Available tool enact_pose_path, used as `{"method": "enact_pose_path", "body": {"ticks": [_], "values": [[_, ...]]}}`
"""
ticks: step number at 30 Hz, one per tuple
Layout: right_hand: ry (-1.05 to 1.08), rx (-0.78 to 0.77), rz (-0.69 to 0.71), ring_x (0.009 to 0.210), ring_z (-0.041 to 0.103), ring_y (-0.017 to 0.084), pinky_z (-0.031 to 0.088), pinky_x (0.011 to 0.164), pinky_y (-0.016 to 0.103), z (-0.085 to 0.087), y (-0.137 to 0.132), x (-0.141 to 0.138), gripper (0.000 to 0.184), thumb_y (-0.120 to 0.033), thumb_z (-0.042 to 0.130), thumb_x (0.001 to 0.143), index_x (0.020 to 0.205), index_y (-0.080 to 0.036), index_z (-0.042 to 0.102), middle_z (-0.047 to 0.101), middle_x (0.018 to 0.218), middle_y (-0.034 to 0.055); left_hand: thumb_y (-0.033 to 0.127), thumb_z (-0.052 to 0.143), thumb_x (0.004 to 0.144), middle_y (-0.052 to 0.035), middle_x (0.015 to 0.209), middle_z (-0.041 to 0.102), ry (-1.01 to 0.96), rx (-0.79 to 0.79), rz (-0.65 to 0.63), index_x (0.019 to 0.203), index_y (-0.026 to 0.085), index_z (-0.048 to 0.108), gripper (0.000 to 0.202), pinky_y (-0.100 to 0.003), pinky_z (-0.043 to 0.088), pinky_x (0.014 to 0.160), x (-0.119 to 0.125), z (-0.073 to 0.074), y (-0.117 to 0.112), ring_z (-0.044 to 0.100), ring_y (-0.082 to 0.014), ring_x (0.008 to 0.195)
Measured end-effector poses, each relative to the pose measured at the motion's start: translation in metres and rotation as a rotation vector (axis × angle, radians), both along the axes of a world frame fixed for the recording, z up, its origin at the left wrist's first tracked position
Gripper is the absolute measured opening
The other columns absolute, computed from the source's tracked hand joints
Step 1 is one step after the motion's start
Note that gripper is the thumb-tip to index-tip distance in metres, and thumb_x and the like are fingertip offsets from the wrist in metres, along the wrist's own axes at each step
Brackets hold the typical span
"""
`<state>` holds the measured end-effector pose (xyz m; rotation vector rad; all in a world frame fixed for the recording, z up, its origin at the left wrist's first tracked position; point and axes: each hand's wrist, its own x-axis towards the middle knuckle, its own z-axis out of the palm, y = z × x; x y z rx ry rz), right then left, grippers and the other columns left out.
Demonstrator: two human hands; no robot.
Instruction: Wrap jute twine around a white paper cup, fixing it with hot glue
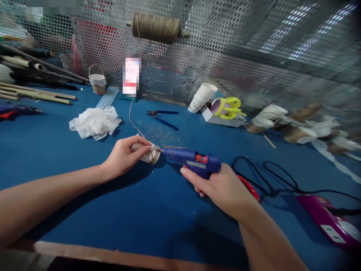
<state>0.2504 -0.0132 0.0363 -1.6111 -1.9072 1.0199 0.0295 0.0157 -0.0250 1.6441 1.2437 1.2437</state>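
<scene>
My left hand (124,156) is closed around a small paper cup (149,153) lying on its side on the blue table (113,218). A length of twine (132,116) runs from the cup up toward the back. My right hand (222,188) grips a blue hot glue gun (191,160), its nozzle touching the rim of the cup. The gun's black cord (265,177) loops away to the right.
A crumpled white plastic sheet (96,122) lies at the left and blue-handled pliers (163,116) behind the cup. A twine spool (156,27) hangs on the perforated wall. Stacked cups (202,97), a yellow tape dispenser (228,107), finished cups (296,128), sticks (36,94) and a purple power strip (329,222) surround them.
</scene>
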Motion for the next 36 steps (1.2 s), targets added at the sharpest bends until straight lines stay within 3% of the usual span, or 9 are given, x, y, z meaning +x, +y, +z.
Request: {"method": "enact_pose_path", "body": {"ticks": [4, 10, 14, 17, 21, 24, 27, 32, 36], "values": [[-0.031, 0.084, 0.082, 0.034, 0.047, 0.012, 0.039, 0.035, 0.026, 0.0017, -0.0006, -0.0012, 0.036, -0.039, 0.06, 0.077, 0.046, -0.025, 0.047, 0.049, 0.036, -0.004, 0.031, 0.062, 0.078, -0.0047, 0.078, 0.071, -0.01, 0.003, -0.005, 0.079, 0.016, 0.067, 0.017, -0.024, 0.049, 0.066, 0.0006, -0.0002, 0.0005, 0.064, -0.015, 0.072], [-0.079, 0.131, 0.117, 0.033, 0.045, 0.012, 0.037, 0.035, 0.027, 0.0009, -0.0027, 0.0011, 0.034, -0.037, 0.06, 0.079, 0.048, -0.026, 0.048, 0.049, 0.036, -0.0054, 0.032, 0.062, 0.078, -0.0045, 0.08, 0.071, 0.003, 0.009, -0.005, 0.079, 0.016, 0.067, 0.017, -0.025, 0.049, 0.067, 0.0004, -0.0013, 0.0014, 0.064, -0.0154, 0.074], [-0.105, 0.148, 0.128, 0.033, 0.045, 0.013, 0.04, 0.039, 0.028, 0.0004, -0.0038, 0.0018, 0.027, -0.038, 0.06, 0.079, 0.056, -0.026, 0.053, 0.048, 0.035, -0.0062, 0.031, 0.061, 0.078, -0.0044, 0.079, 0.071, 0.008, 0.008, -0.001, 0.079, 0.016, 0.067, 0.016, -0.024, 0.049, 0.065, 0.0004, -0.0003, 0.001, 0.063, -0.0151, 0.072], [-0.134, 0.18, 0.105, 0.042, 0.054, 0.017, 0.046, 0.046, 0.029, 0.0018, -0.0033, -0.0001, 0.024, -0.038, 0.061, 0.078, 0.058, -0.026, 0.056, 0.048, 0.037, -0.0049, 0.031, 0.061, 0.078, -0.0042, 0.078, 0.071, 0.003, 0.003, -0.005, 0.079, 0.016, 0.067, 0.017, -0.024, 0.048, 0.065, 0.0006, 0.0008, 0.0009, 0.063, -0.0148, 0.071], [-0.109, 0.243, 0.111, 0.066, 0.065, 0.022, 0.053, 0.062, 0.033, 0.0024, -0.0028, -0.0028, 0.011, -0.035, 0.061, 0.077, 0.074, -0.025, 0.064, 0.065, 0.061, 0.0002, 0.031, 0.061, 0.078, -0.004, 0.078, 0.07, -0.006, -0.014, -0.011, 0.079, 0.016, 0.067, 0.016, -0.024, 0.047, 0.064, 0.0012, 0.0024, 0.0004, 0.062, -0.0144, 0.07], [-0.093, 0.263, 0.123, 0.075, 0.066, 0.024, 0.054, 0.072, 0.036, -0.0002, -0.0027, -0.0022, 0.009, -0.033, 0.062, 0.077, 0.08, -0.026, 0.064, 0.069, 0.074, 0.0021, 0.031, 0.061, 0.077, -0.0038, 0.076, 0.07, -0.02, -0.027, -0.006, 0.079, 0.015, 0.066, 0.017, -0.023, 0.047, 0.062, 0.0016, 0.0036, 0.0, 0.061, -0.0142, 0.068], [-0.095, 0.274, 0.124, 0.071, 0.066, 0.024, 0.054, 0.071, 0.037, -0.0035, -0.0024, -0.0003, 0.008, -0.033, 0.062, 0.077, 0.074, -0.026, 0.062, 0.068, 0.069, 0.0018, 0.031, 0.062, 0.077, -0.0039, 0.077, 0.07, -0.021, -0.03, -0.005, 0.078, 0.016, 0.066, 0.017, -0.023, 0.047, 0.064, 0.0016, 0.0041, -0.0001, 0.062, -0.0147, 0.07], [-0.105, 0.306, 0.148, 0.073, 0.066, 0.025, 0.054, 0.072, 0.039, -0.0048, -0.0017, 0.0002, 0.011, -0.034, 0.063, 0.077, 0.085, -0.027, 0.063, 0.07, 0.078, 0.0029, 0.033, 0.061, 0.077, -0.0039, 0.077, 0.069, -0.017, -0.019, -0.007, 0.078, 0.016, 0.066, 0.017, -0.024, 0.047, 0.063, 0.0011, 0.0025, 0.0007, 0.061, -0.0157, 0.071], [-0.115, 0.307, 0.118, 0.064, 0.064, 0.023, 0.053, 0.069, 0.037, -0.0059, -0.0022, -0.0002, 0.01, -0.033, 0.066, 0.073, 0.079, -0.026, 0.063, 0.068, 0.069, 0.001, 0.031, 0.061, 0.077, -0.0051, 0.078, 0.069, -0.026, -0.021, -0.006, 0.078, 0.016, 0.066, 0.016, -0.025, 0.048, 0.065, 0.0014, 0.002, 0.0006, 0.062, -0.0161, 0.073]]}}
